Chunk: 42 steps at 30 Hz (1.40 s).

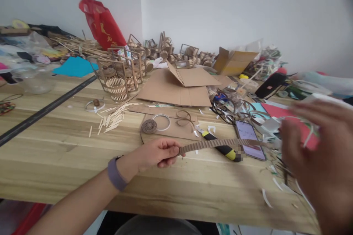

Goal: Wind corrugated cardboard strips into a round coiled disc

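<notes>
The left hand pinches a ribbed brown strip above the wooden table.

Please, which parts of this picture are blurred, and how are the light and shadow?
Head view: right hand strongly blurred, left hand clearer; soft shadow on the table; top right corner dark; pixelated patch at the pliers handle end.

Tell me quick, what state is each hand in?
Left hand: closed, fingers pinching the strip.
Right hand: raised, blurred; can't tell whether it's holding anything.
</notes>
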{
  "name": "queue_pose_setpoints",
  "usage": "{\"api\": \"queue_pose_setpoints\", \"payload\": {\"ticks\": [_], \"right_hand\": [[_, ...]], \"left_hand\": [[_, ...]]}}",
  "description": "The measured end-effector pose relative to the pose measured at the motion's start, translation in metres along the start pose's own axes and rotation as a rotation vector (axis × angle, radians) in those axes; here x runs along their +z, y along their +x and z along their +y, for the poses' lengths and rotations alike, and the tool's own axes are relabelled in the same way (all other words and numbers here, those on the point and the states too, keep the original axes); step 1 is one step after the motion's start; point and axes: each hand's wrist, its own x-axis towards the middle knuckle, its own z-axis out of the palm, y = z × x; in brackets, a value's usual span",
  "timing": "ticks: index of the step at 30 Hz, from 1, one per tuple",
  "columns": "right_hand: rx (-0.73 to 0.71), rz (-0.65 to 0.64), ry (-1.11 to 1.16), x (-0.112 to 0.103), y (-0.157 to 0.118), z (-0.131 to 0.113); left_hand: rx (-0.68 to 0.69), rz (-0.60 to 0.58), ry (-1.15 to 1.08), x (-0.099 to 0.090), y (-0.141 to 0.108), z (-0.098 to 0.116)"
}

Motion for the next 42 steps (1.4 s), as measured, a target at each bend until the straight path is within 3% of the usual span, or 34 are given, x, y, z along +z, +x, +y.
{"api": "queue_pose_setpoints", "payload": {"ticks": [2,4,8,12,15,18,21,23,26,33,37,42], "right_hand": [[-0.315,0.078,-0.15,0.012,-0.001,-0.049],[-0.534,-0.069,-0.144,0.027,-0.002,-0.088],[-0.65,-0.27,-0.075,0.053,-0.006,-0.123],[-0.621,-0.341,0.008,0.066,-0.012,-0.119],[-0.548,-0.33,0.048,0.074,-0.017,-0.106],[-0.412,-0.346,0.113,0.085,-0.021,-0.088],[-0.235,-0.481,0.256,0.098,-0.021,-0.075],[-0.104,-0.642,0.378,0.105,-0.018,-0.071],[0.044,-0.841,0.485,0.112,-0.013,-0.071],[0.133,-0.899,0.493,0.118,-0.012,-0.079],[0.06,-0.857,0.416,0.113,-0.013,-0.083],[-0.263,-0.682,0.221,0.101,-0.002,-0.092]], "left_hand": [[0.007,-0.049,-0.078,0.005,-0.002,0.002],[0.002,-0.098,-0.136,0.01,-0.005,0.002],[-0.024,-0.074,-0.209,0.015,-0.016,-0.003],[-0.154,0.05,-0.175,0.009,-0.033,-0.009],[-0.224,0.269,-0.122,-0.004,-0.044,-0.01],[-0.117,0.532,0.155,-0.031,-0.054,-0.007],[0.063,0.701,0.671,-0.067,-0.058,-0.001],[0.156,0.656,0.959,-0.088,-0.054,0.002],[0.213,0.527,1.159,-0.106,-0.039,0.005],[0.044,0.425,1.418,-0.1,-0.002,0.005],[0.1,0.502,1.446,-0.096,-0.003,0.008],[0.182,0.604,1.277,-0.084,-0.011,0.017]]}}
